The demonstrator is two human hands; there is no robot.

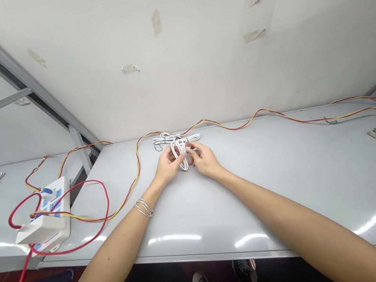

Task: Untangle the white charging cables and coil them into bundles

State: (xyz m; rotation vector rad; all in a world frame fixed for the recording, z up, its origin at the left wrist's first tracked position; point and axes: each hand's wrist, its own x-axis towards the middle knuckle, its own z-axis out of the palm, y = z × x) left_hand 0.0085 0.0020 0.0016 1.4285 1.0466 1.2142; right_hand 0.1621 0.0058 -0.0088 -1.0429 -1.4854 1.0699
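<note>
Forearms fill the bottom of the shot, with a stack of thin silver bracelets (144,208) on the left wrist. Out at the far end, both hands are closed on a white cable loop (180,155), pinching it from either side, so nothing's been let go. The left hand (166,165) and right hand (205,158) look about equally close, with the loop sitting right between them. Its long axis runs roughly away from the person, not across. Just behind it, a white cable coil (176,139) lies sideways on the desk (288,182). A red-and-yellow twisted wire (229,127) snakes along the back edge, and off to the left there's a white power strip (44,218), well apart from the hands.
</note>
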